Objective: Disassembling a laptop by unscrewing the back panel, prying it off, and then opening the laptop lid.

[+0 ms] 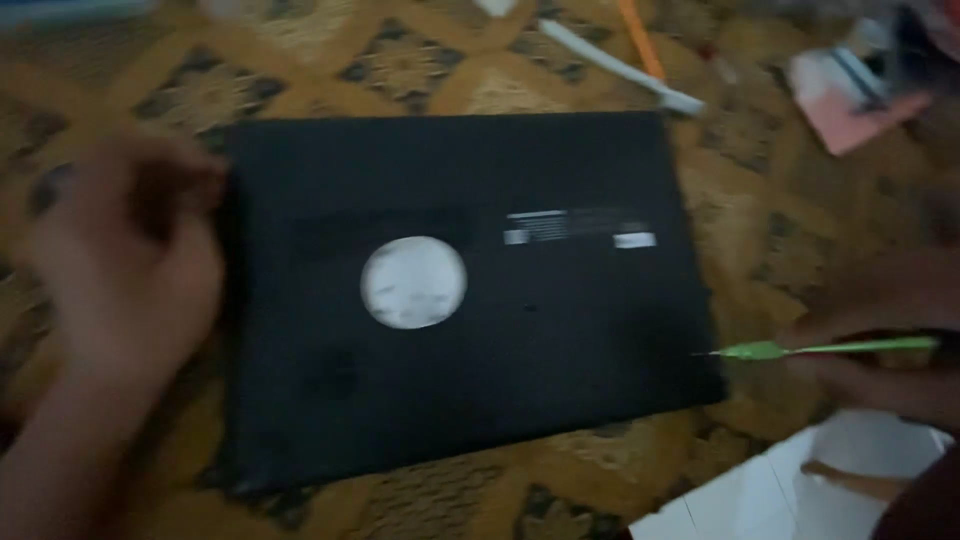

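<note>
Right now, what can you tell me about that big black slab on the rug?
The black slab is a flat, matte rectangle, seemingly plastic, lying slightly askew on a patterned carpet. It bears a round whitish patch and small pale labels. The left hand touches its left edge; the right hand aims a green tool at its right edge.

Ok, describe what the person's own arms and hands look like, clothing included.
Both hands are bare, with no gloves, and the picture is blurred. The left hand and its forearm show no sleeve, watch or ring that can be made out. The right hand is mostly cut off at the frame edge; a dark patch at the lower right corner may be a sleeve, but that cannot be told.
</note>
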